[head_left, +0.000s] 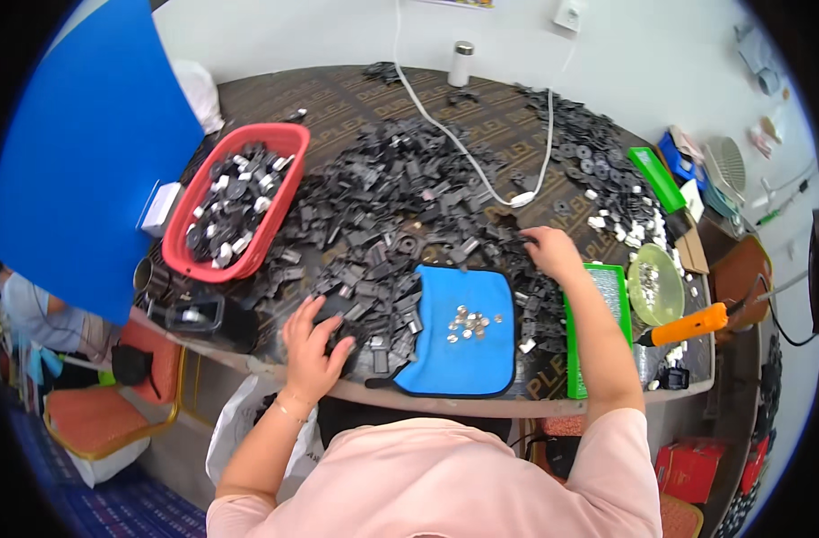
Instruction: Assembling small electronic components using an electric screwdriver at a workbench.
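Observation:
My left hand (313, 348) is open with its fingers spread, low over loose black plastic parts (365, 287) near the table's front edge. Toward the right of the pile, my right hand (555, 253) has its fingertips drawn together at a small black plastic part (510, 226), partly hidden among others. Between the hands lies a blue cloth mat (441, 359) with dark edging. Several small shiny metal pieces (468, 325) are scattered on it.
A red basket (293, 148) of black and white parts stands left. Green trays (573, 359), a pale green bowl (665, 309) and an orange-handled tool (689, 325) are at right. A white cable (454, 143) crosses the pile; a white bottle (461, 67) stands behind.

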Demonstrator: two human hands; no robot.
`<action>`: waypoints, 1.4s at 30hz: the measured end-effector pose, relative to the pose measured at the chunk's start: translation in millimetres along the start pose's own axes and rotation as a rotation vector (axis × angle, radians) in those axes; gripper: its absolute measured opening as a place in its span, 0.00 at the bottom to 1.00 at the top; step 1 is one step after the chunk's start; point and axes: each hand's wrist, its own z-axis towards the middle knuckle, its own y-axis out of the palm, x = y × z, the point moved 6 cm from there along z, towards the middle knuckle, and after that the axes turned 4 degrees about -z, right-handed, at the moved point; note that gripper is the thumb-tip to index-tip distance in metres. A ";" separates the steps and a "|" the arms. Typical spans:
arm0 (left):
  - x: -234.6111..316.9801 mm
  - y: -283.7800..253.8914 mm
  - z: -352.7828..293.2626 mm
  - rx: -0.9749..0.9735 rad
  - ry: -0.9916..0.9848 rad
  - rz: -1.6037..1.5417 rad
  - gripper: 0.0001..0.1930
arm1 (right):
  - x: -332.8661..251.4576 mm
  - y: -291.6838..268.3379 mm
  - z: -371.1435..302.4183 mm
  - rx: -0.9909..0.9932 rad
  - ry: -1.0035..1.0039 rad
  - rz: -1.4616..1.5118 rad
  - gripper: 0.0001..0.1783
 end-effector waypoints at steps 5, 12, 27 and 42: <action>18.4 11.9 37.0 -0.015 0.057 -0.138 0.13 | -20.1 -22.8 -24.8 0.218 -0.035 0.003 0.16; 35.5 65.6 90.6 -0.473 0.171 0.021 0.16 | -93.0 3.4 -112.3 -0.247 0.030 0.839 0.16; 33.9 34.3 120.7 -0.227 0.378 0.216 0.05 | -101.4 40.7 -172.3 -0.176 -0.087 0.646 0.17; 34.5 70.3 41.0 -0.122 -0.744 -1.294 0.13 | -136.0 56.7 -141.2 -0.103 0.295 1.859 0.12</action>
